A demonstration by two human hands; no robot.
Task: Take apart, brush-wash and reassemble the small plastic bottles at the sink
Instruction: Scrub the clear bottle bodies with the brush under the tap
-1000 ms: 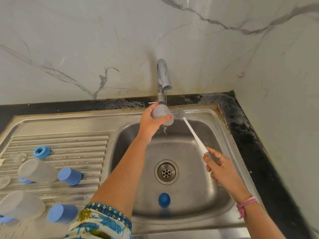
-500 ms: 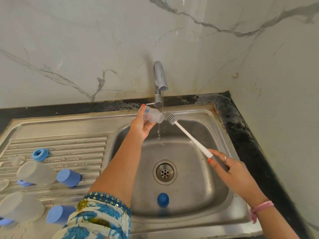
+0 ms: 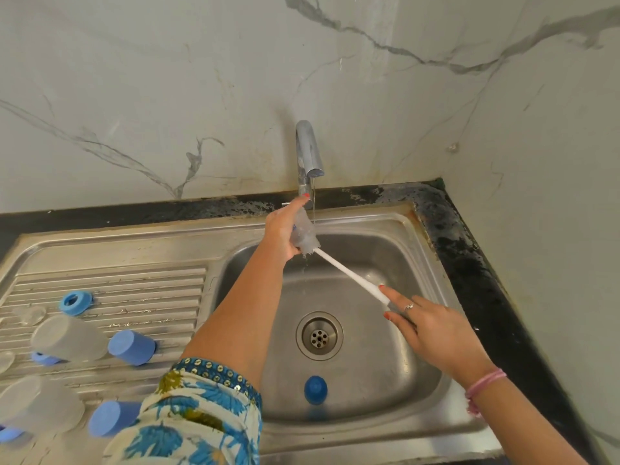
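Left hand (image 3: 285,229) grips a small clear bottle (image 3: 303,234) just under the tap (image 3: 308,152), fingers curled round its body, the index finger reaching up towards the spout. From where I sit, the bottle's long axis runs steeply, its mouth pointing down and to the right, its closed end up beside the tap's thin stream of water. My right hand (image 3: 426,327) holds the white handle of the bottle brush (image 3: 349,275) low and right of the tap, thumb and fingers pinched on the handle's end with the index finger laid straight along it. The brush slants up and left from that hand, and its bristle head sits inside the bottle's mouth, where I cannot see it clearly.

Below the tap lies the steel sink (image 3: 422,236), with the drain (image 3: 318,335) in its floor and a dark blue cap (image 3: 315,389) nearer me than the drain. Left of the tap, on the ribbed drainboard (image 3: 134,283), I see a blue ring (image 3: 75,302), two frosted bottle bodies (image 3: 67,337) lying on their sides, and two light blue caps (image 3: 132,347).
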